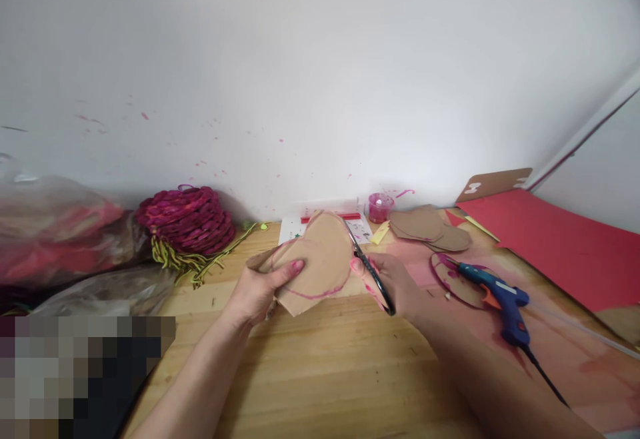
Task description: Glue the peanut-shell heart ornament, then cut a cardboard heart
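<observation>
My left hand (263, 286) grips a piece of cardboard (320, 259) at its left side, thumb on top and the other fingers beneath. A magenta line traces a rounded, heart-like outline on the cardboard. In my right hand (393, 282) is a pair of scissors (373, 272) with dark handles, my fingers closed around them. Their blades lie along the right edge of the cardboard, touching it or very close. Both hands are held above the wooden table (310, 366). Magenta stains show on my fingertips.
Right of my hands, a blue glue gun (505, 299) rests partly on a round cardboard piece (450, 279). Behind lie cut cardboard shapes (425, 226) and a cup of magenta paint (381, 207). Red sheets (560, 239) are far right. A magenta yarn bundle (187, 219) and plastic bags (60, 226) stand left.
</observation>
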Motion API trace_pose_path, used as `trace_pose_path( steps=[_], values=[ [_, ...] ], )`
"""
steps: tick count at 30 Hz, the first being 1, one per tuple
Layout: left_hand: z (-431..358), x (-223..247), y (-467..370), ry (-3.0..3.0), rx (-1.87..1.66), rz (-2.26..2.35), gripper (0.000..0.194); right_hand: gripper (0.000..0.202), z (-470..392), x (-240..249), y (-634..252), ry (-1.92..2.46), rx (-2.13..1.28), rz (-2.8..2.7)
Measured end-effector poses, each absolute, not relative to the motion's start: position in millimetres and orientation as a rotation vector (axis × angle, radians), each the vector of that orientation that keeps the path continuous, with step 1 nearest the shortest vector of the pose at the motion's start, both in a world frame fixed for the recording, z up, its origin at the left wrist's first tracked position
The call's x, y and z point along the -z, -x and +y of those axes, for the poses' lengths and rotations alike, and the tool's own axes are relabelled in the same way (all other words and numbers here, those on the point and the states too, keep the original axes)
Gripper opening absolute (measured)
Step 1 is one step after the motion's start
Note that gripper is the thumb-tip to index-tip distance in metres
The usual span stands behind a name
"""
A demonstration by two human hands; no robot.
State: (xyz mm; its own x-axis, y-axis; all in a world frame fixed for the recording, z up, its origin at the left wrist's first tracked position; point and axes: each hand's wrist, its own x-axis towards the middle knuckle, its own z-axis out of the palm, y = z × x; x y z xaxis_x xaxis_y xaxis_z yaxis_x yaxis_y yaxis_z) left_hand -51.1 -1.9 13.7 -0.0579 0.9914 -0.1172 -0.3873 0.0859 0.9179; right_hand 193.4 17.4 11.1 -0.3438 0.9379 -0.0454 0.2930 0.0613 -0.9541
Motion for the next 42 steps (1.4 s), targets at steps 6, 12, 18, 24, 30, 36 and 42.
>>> trace_pose_path(
  steps=[6, 12, 18, 24, 30, 36, 42],
  values=[
    [-3, -21, 51, -0.795, -1.373, 1.032, 0.059, 0.05, 15, -18, -195, 1.238, -1.234, -1.743],
    [1, -18, 45, -0.542, -1.481, 1.0, 0.052, 0.049, 14, -19, -191, 1.269, -1.151, -1.726],
    [-6, -7, 24, -0.499, -1.591, 0.949, 0.05, 0.052, 12, -13, -183, 1.268, -1.129, -1.672],
    [-2, -11, 30, -0.646, -1.486, 0.993, 0.058, 0.055, 13, -10, -185, 1.305, -1.213, -1.689],
    [-4, -15, 32, -0.659, -1.468, 1.01, 0.054, 0.058, 13, -10, -185, 1.33, -1.202, -1.694],
    [-4, -20, 33, -0.686, -1.491, 1.024, 0.055, 0.062, 11, -11, -183, 1.295, -1.273, -1.638],
    [-4, -23, 33, -0.667, -1.489, 1.037, 0.058, 0.059, 8, -14, -183, 1.26, -1.251, -1.665]
  ],
)
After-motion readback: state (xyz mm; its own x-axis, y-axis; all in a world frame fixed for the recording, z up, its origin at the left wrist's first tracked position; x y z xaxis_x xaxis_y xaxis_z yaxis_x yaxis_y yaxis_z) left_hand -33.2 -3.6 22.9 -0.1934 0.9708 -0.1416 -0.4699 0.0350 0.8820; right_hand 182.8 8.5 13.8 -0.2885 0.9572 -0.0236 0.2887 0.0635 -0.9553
